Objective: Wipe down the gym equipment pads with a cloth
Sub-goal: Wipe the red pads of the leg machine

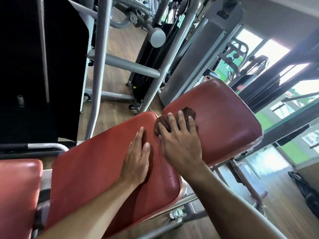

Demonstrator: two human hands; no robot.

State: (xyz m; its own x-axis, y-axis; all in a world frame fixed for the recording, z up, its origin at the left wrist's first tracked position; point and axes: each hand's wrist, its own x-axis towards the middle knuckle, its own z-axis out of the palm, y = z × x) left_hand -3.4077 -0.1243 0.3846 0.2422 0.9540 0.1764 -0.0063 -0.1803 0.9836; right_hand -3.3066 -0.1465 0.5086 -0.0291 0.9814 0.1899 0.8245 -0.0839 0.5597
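Note:
Two red padded cushions of a gym bench fill the middle of the head view: a near pad (96, 169) and a far pad (224, 121), meeting at a narrow gap. My right hand (179, 138) presses flat, fingers spread, on a dark brown cloth (189, 113) that lies on the far pad's near edge, right by the gap. My left hand (138, 157) rests flat with straight fingers on the near pad, just left of the right hand, holding nothing.
A third red pad (17, 190) sits at the lower left. Grey steel machine frames (101, 66) and a black weight stack panel (34, 66) stand behind the bench on a wood floor. Bright windows (276, 54) and more machines lie to the right.

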